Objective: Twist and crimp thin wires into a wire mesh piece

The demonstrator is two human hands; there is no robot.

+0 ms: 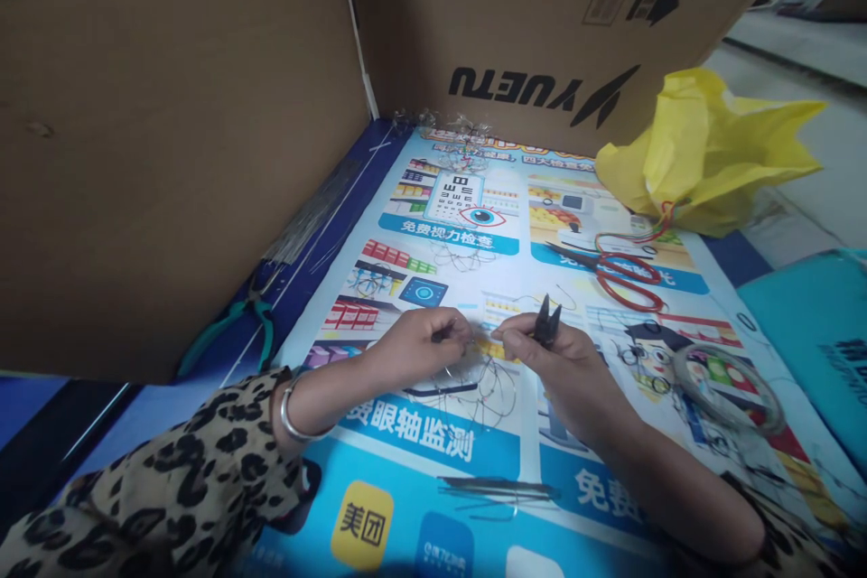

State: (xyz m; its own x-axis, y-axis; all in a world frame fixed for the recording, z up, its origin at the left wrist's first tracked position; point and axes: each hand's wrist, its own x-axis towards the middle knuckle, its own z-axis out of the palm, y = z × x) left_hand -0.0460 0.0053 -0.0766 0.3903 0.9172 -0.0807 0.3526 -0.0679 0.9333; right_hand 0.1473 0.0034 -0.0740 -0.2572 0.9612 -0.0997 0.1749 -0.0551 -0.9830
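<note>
While the left hand (433,345) and the right hand (554,366) face each other across a narrow gap, the looped thin wire (493,393) sits just on the near side of that gap, nearer the left hand, its curves spreading rightward with no single long axis clear. The left fingers are pinched together, apparently on this wire, though the contact is too fine to make out fully. The right fingers are closed around black-tipped pliers (547,322), whose tips point up and away from the body, while thumb and forefinger meet towards the left hand. Closer to the body, a bundle of short wires (498,488) lies crosswise between the forearms on the printed poster (531,461). Beyond the right hand rest red-handled scissors (627,275), blades towards the left, with a yellow bag (704,153) behind them and a wire coil (772,411) to the right. Teal-handled pliers (267,334) and straight wires (318,208) lie far left, beside the cardboard panel (169,153). Nothing stands between the two hands' fingertips except perhaps fine wire.
</note>
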